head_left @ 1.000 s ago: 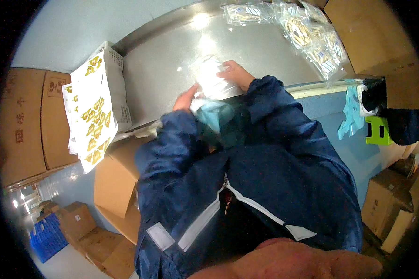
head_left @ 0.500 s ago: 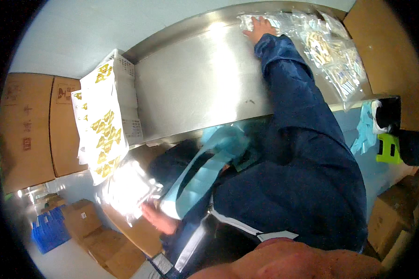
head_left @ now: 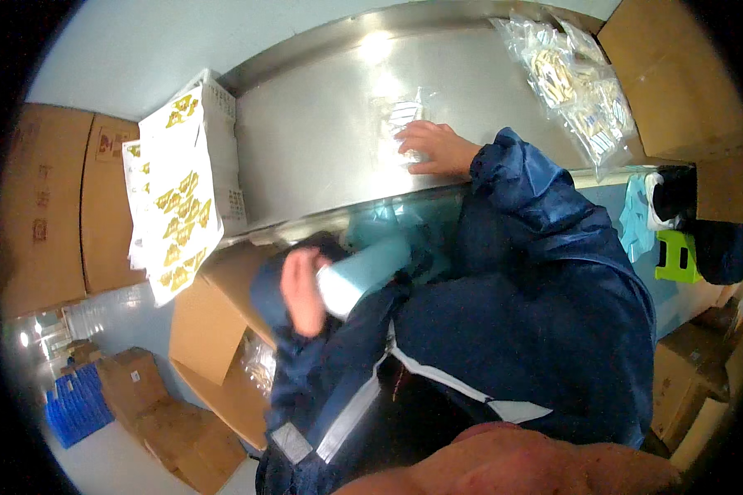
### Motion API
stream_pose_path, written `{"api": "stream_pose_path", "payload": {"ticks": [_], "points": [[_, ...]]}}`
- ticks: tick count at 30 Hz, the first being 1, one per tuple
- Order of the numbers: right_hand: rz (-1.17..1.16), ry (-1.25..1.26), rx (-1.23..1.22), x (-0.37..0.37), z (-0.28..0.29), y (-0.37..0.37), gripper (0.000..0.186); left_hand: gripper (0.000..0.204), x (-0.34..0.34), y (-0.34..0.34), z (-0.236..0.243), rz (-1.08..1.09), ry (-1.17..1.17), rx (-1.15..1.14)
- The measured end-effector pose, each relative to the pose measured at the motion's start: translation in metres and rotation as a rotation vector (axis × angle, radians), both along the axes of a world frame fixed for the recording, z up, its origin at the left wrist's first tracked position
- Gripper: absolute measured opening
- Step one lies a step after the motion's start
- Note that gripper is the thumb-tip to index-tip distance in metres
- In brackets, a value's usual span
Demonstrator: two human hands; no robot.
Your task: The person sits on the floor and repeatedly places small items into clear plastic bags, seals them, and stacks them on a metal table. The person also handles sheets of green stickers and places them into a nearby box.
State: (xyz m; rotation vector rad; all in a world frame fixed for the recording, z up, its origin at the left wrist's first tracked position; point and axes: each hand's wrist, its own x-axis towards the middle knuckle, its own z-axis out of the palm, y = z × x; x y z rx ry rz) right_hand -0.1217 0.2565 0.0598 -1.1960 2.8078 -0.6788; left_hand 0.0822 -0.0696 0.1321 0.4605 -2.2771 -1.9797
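Note:
On the metal table, my right hand [head_left: 439, 148] presses curled fingers over the near part of a clear plastic packet [head_left: 407, 112] with small white pieces inside. My left hand [head_left: 304, 290] is raised in front of my body near the table's front edge. It is smeared by motion, and its grip is unclear. A light blue band of material [head_left: 367, 274] with a white end lies across my front, right beside the left hand. Below that hand, an open cardboard box [head_left: 210, 334] contains shiny clear plastic bags [head_left: 260, 363], partly hidden by my sleeve.
More clear packets of pale sticks [head_left: 557, 78] are heaped at the table's far right. A white crate [head_left: 223, 107] draped with gold-printed sheets [head_left: 182, 206] stands at the left. Cardboard boxes [head_left: 45, 206] flank both sides. A lime-green stool [head_left: 675, 256] is at the right.
My right hand has drawn a packet from the far right edge toward the middle. My left hand has come up from the box; the shiny plastic beside it now lies lower, inside the box.

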Motion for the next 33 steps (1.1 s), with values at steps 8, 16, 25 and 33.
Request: {"api": "stream_pose_path", "payload": {"ticks": [8,16,25,33], "points": [[0.019,-0.803,-0.620,0.105,0.075,-0.062,0.051,0.024,-0.057,0.079,-0.001,-0.335,0.330,0.040],[-0.113,-0.879,-1.021,0.104,0.096,-0.031,0.048,0.016,-0.045,0.053,-0.012,-0.638,-0.055,0.207],[-0.340,-0.349,-0.725,0.150,0.101,-0.067,0.024,0.015,-0.041,0.075,0.009,-0.393,0.041,0.349],[-0.580,-0.475,-0.792,0.112,0.056,-0.007,0.020,0.030,-0.039,0.063,-0.006,-0.358,0.026,0.230]]}}
